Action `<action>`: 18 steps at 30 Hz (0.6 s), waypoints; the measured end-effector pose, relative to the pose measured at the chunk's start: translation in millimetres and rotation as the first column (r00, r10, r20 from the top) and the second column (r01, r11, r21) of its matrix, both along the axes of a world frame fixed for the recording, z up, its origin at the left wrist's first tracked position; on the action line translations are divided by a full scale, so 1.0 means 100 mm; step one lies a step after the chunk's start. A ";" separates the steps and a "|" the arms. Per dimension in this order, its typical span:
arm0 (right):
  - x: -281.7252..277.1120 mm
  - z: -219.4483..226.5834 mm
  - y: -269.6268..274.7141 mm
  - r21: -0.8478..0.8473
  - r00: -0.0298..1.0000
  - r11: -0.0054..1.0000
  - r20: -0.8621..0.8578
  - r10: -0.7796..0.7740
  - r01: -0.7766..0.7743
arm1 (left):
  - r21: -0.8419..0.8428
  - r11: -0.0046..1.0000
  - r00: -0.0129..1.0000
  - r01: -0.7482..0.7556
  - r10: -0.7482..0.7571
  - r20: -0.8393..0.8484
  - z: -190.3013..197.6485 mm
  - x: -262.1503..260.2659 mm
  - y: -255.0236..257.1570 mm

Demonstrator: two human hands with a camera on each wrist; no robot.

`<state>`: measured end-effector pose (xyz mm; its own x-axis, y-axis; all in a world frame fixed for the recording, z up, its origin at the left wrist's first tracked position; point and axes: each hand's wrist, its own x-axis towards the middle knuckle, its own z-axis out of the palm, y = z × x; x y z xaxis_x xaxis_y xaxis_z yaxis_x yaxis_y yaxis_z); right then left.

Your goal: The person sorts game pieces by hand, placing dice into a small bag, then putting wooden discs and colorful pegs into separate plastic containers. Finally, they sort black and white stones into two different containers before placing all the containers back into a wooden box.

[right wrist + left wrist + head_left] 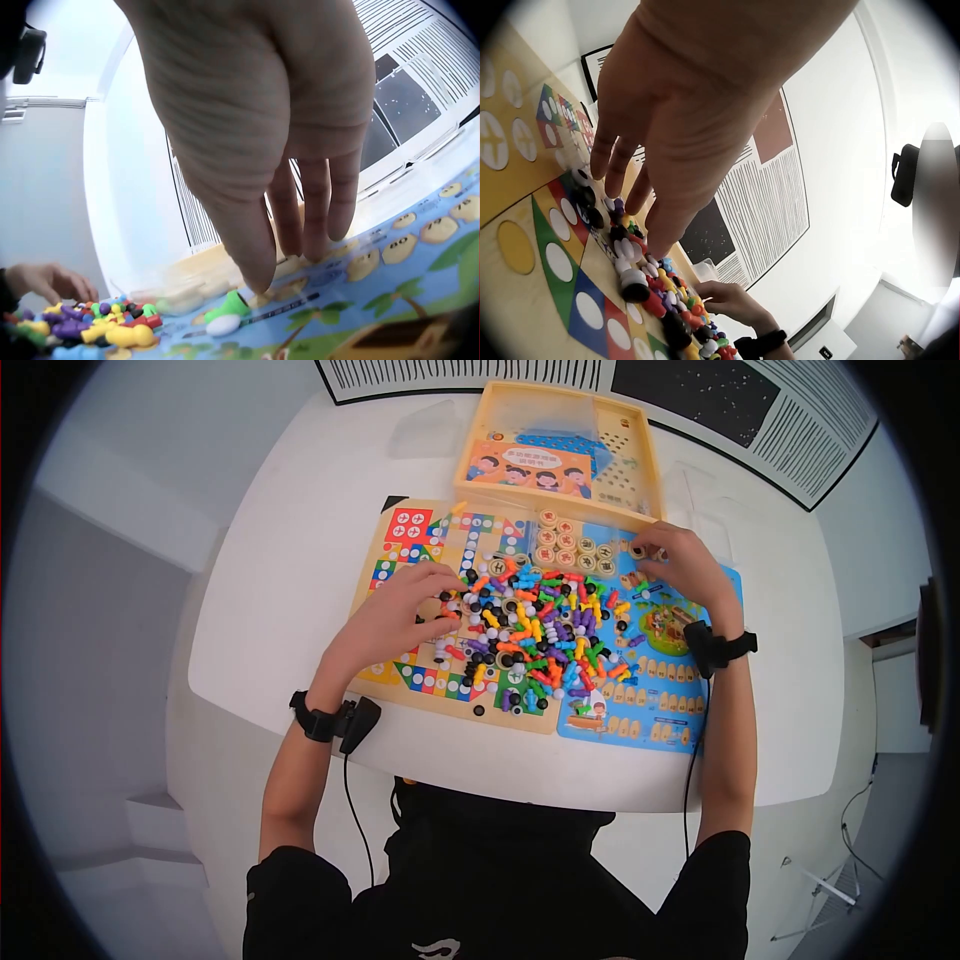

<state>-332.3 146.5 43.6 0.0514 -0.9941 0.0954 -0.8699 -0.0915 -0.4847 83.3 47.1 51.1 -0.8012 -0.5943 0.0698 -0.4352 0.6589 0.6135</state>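
In the head view my left hand (395, 615) reaches over the left side of a heap of mixed game pieces (545, 625), fingers spread and gently bent. Its fingertips come down at black and white pegs (634, 285) in the left wrist view. My right hand (682, 560) is at the upper right of the heap, fingers pointing down at the blue board (670, 710). Small round discs (638, 551) show by its fingertips; a green peg (229, 306) lies close to the thumb. Left of this hand, a clear tray holds wooden Chinese chess discs (565, 543).
Beneath the heap's left part lies a printed flying-chess board (430, 682). A shallow wooden box (475, 435) with an orange booklet (530, 468) stands behind the boards. Clear plastic lids (425, 430) lie beside it on the white table (265, 595). Framed pictures (700, 405) stand at the back.
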 end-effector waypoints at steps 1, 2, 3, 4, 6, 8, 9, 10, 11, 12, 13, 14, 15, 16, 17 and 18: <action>0.01 -0.03 -0.02 0.000 1.000 1.000 -0.001 0.003 -0.003 | 0.006 1.000 0.999 0.021 -0.021 0.024 0.03 -0.03 0.02; 0.02 -0.05 -0.04 -0.025 1.000 1.000 0.020 -0.010 0.010 | 0.015 0.999 0.998 0.039 -0.040 0.047 0.04 -0.05 0.03; 0.03 -0.05 -0.06 -0.050 0.999 0.999 0.042 -0.019 0.021 | 0.017 0.999 0.998 0.031 -0.032 0.045 0.03 -0.07 0.04; 0.05 -0.05 -0.07 -0.049 0.999 0.999 0.040 -0.011 0.013 | 0.015 0.999 0.998 0.030 -0.031 0.051 0.02 -0.08 0.04; 0.07 -0.04 -0.06 -0.075 0.994 0.992 -0.044 -0.101 0.098 | 0.013 1.000 0.998 0.022 -0.022 0.051 0.00 -0.09 0.02; 0.06 -0.05 -0.08 -0.110 0.994 0.988 0.006 -0.106 0.106 | 0.013 1.000 0.998 0.024 -0.025 0.057 -0.01 -0.11 0.02; 0.06 -0.06 -0.08 -0.143 0.991 0.982 0.063 -0.116 0.124 | 0.016 1.000 0.998 0.022 -0.022 0.050 -0.02 -0.12 0.02; 0.06 -0.06 -0.07 -0.141 0.992 0.982 0.056 -0.115 0.122 | 0.036 0.999 0.999 0.021 -0.022 0.033 -0.03 -0.13 0.03; 0.07 -0.07 -0.07 -0.105 0.994 0.988 0.040 -0.105 0.109 | 0.055 0.998 1.000 0.021 -0.022 0.016 -0.04 -0.13 0.03; 0.10 -0.06 -0.08 -0.071 0.995 0.993 0.023 -0.094 0.096 | 0.055 0.998 1.000 0.020 -0.020 0.010 -0.05 -0.14 0.03; 0.12 -0.03 -0.06 -0.072 0.996 0.993 0.018 -0.091 0.092 | 0.046 0.998 1.000 0.030 -0.029 -0.011 -0.05 -0.14 0.03; 0.16 0.00 -0.04 -0.001 0.987 0.995 0.126 -0.101 0.102 | 0.039 0.999 0.999 0.037 -0.036 -0.032 -0.06 -0.13 0.03; 0.19 0.03 -0.01 0.070 0.966 0.992 0.231 -0.115 0.101 | 0.039 0.999 0.999 0.028 -0.027 -0.038 -0.07 -0.12 0.03; 0.21 0.02 -0.01 0.070 0.969 0.993 0.222 -0.104 0.090 | 0.028 0.999 0.998 0.032 -0.030 -0.053 -0.09 -0.11 0.03; 0.20 -0.02 -0.01 -0.042 0.994 0.999 0.105 -0.018 0.023 | 0.019 0.999 0.997 0.034 -0.033 -0.069 -0.10 -0.11 0.02; 0.19 -0.05 0.00 -0.147 0.998 0.987 -0.021 0.056 -0.059 | 0.021 1.000 0.997 0.022 -0.021 -0.077 -0.10 -0.12 0.01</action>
<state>-313.1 146.1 38.9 0.1110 -0.9647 0.2390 -0.8690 -0.2109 -0.4477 71.5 48.5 41.2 -0.8065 -0.5791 0.1189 -0.3724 0.6538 0.6587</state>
